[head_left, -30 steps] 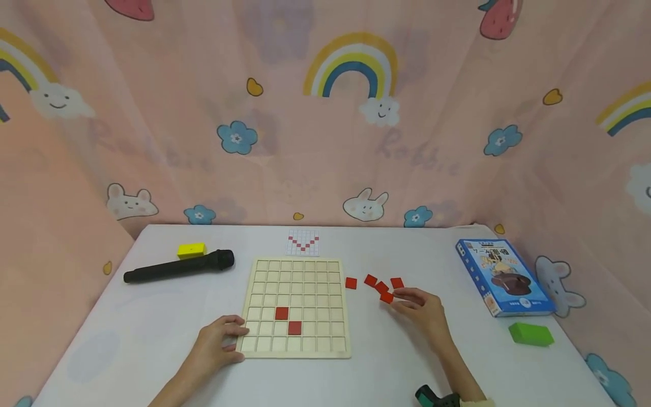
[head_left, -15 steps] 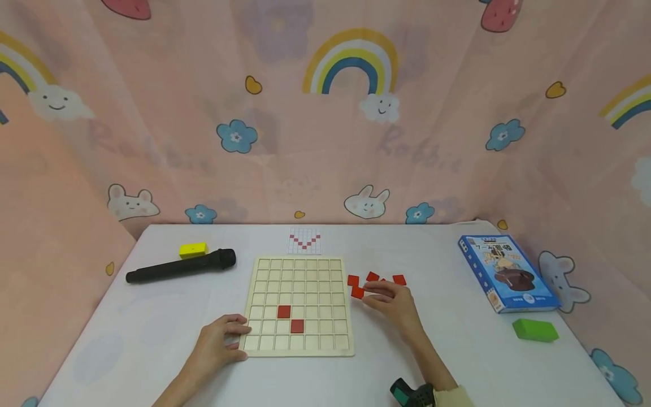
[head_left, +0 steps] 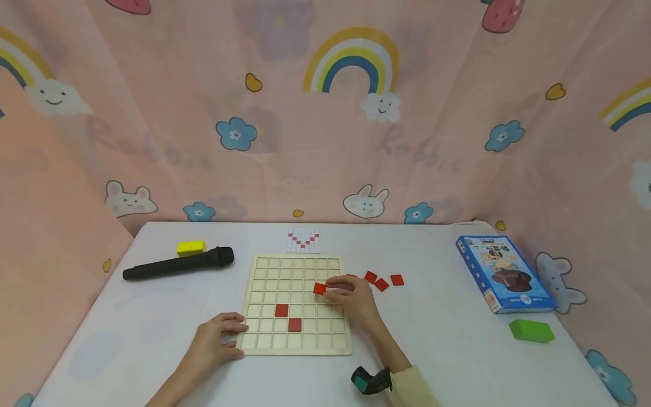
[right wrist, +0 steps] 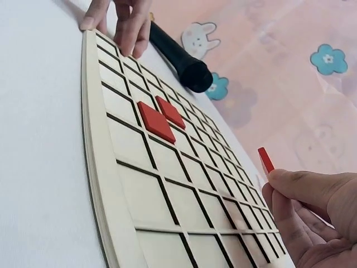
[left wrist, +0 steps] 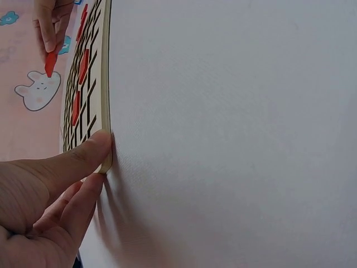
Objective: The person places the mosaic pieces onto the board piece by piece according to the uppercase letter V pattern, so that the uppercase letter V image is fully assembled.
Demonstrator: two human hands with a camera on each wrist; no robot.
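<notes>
A pale wooden grid board (head_left: 264, 333) lies on the table, with two red square tiles set in its cells, one tile (head_left: 282, 310) diagonal to the other tile (head_left: 295, 325). My left hand (head_left: 216, 339) holds the board at its near left corner, thumb and fingers on the edge, as the left wrist view shows close up. Between thumb and fingertips, my right hand (head_left: 353, 299) pinches a third red tile (right wrist: 265, 160) over the right part of the grid. The right wrist view shows this tile raised above the board, seen nearly edge-on.
Several loose red tiles (head_left: 381, 284) lie right of the board. Behind it is a printed card (head_left: 303, 240) with a red V pattern. A black microphone (head_left: 178, 264) and yellow block (head_left: 191, 248) are at left, a blue box (head_left: 506, 274) and green block (head_left: 532, 330) at right.
My right hand has picked a red tile from the loose ones and carried it leftward over the board. The left hand has stayed at the board's corner.
</notes>
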